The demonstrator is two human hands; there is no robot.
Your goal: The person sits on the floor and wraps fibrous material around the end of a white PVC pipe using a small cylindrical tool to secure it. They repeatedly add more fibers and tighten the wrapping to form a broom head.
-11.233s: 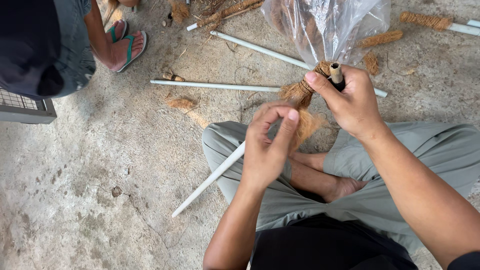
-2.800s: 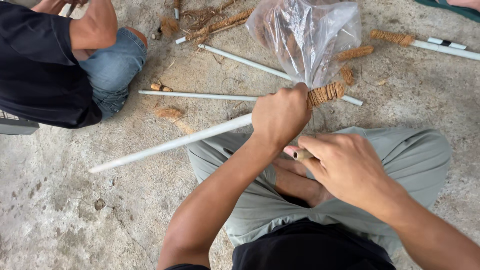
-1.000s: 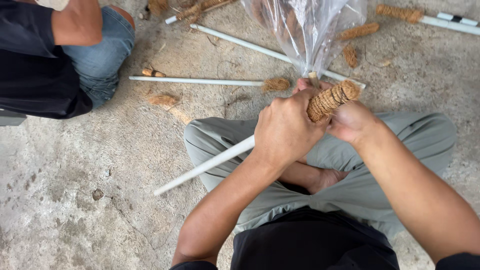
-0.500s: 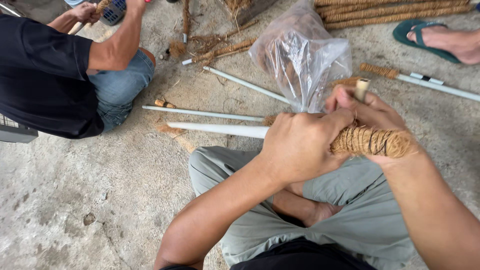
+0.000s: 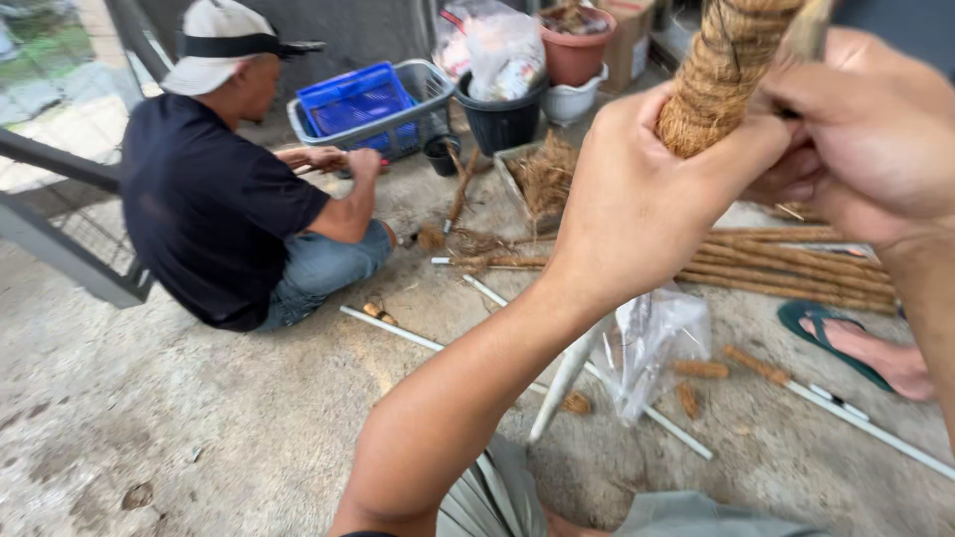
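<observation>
Two hands (image 5: 647,199) around coir-wrapped pole (image 5: 721,70)

Head camera looks forward and down, close over raised hands (image 5: 756,169).

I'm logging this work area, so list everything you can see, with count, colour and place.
Wrapped pole: one, brown fibre cord on white pipe, held up at top right.
Finished poles: a stack, brown, on the floor at right.
Bare pipes: several, white, on the floor at centre.
Plastic bag: one, clear, on the floor.
Crate: one, blue, in a grey basket behind.
Pots: several, black, terracotta and white, at the back.
Co-worker: one, dark shirt, seated at left.
Left hand: gripping the wrapped pole.
Right hand: on the pole's upper part.
</observation>
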